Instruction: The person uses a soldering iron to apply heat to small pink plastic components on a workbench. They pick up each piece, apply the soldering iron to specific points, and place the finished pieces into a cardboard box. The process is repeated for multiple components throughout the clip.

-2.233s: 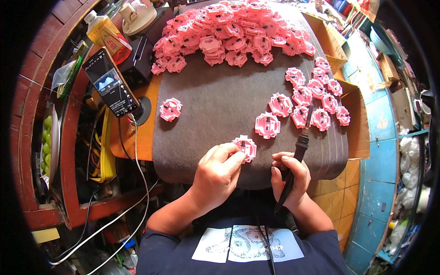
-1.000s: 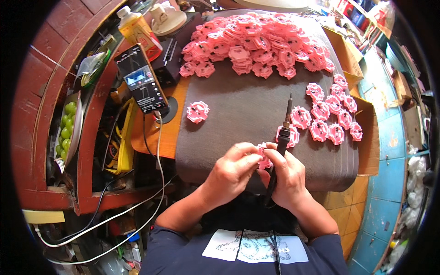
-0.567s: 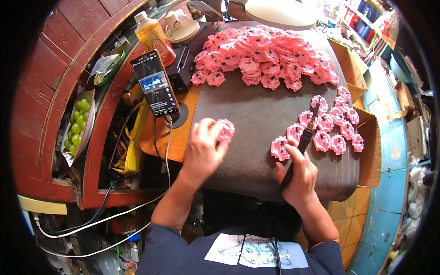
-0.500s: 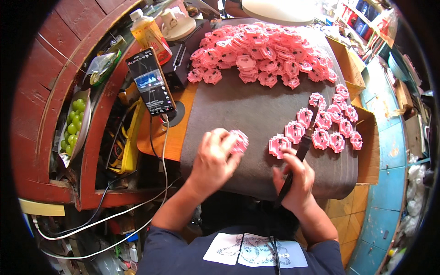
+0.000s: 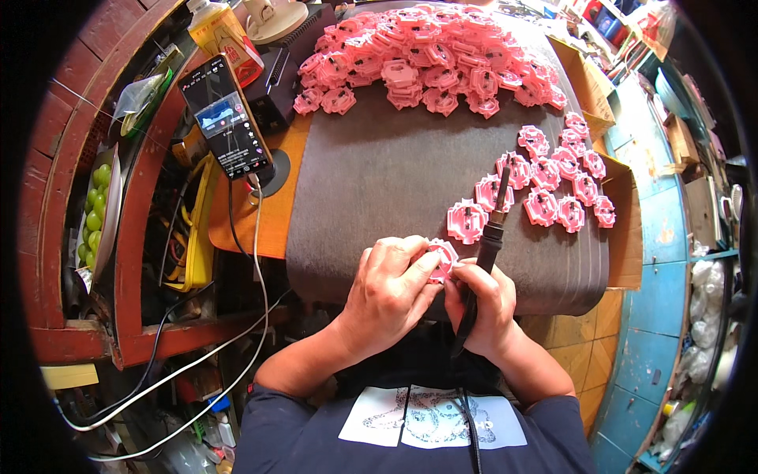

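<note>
Currently, the left hand (image 5: 391, 288) pinches a pink part (image 5: 446, 254) over the front portion of the mat (image 5: 379, 174); the right hand (image 5: 488, 308) grasps the iron (image 5: 489, 246), thumb and forefinger at the part. Other parts (image 5: 542, 207) lie along the mat's right side, and a pile (image 5: 418, 55) covers its far end. The phone (image 5: 225, 118) stands left of the mat.

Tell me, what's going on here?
A person's left hand holds a pink part at the front of the dark mat. The right hand, close beside it, grips a black soldering iron, tip pointing away. More pink parts lie spread at the right; a big pile sits behind.
</note>
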Tool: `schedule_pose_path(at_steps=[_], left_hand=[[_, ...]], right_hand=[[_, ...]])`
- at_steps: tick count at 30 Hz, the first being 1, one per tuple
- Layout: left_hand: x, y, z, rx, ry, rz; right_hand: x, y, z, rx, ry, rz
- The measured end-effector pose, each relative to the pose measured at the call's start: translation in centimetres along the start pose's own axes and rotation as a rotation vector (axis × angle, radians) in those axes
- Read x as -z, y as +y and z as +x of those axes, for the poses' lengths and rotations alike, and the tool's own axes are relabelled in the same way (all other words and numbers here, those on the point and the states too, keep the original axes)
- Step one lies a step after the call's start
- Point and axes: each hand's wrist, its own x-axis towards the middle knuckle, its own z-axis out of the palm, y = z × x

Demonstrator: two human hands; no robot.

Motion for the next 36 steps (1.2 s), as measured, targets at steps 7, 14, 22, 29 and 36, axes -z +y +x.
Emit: schedule_pose_path(at_steps=[7,14,22,29,36], left_hand=[[0.7,-0.7,0.0,0.068,0.035,-0.036],[-0.4,-0.7,0.2,0.063,0.030,-0.228],[-0.5,-2.3,1.2,0.032,0.014,-0.334],[-0.3,-1.8,1.4,0.070,0.036,-0.264],[-0.5,-1.8,1.1,0.088,0.066,-0.251]], right_hand=[[-1.2,0.0,1.2,-0.019,0.119,0.065],[-1.6,0.4,0.7,-0.065,0.103,0.073],[-2.0,0.6,0.9,-0.082,0.158,0.053],[-1.6,0.4,0.4,0.164,0.113,0.006],[-2.1,0.7,0.2,0.092,0.142,-0.012]])
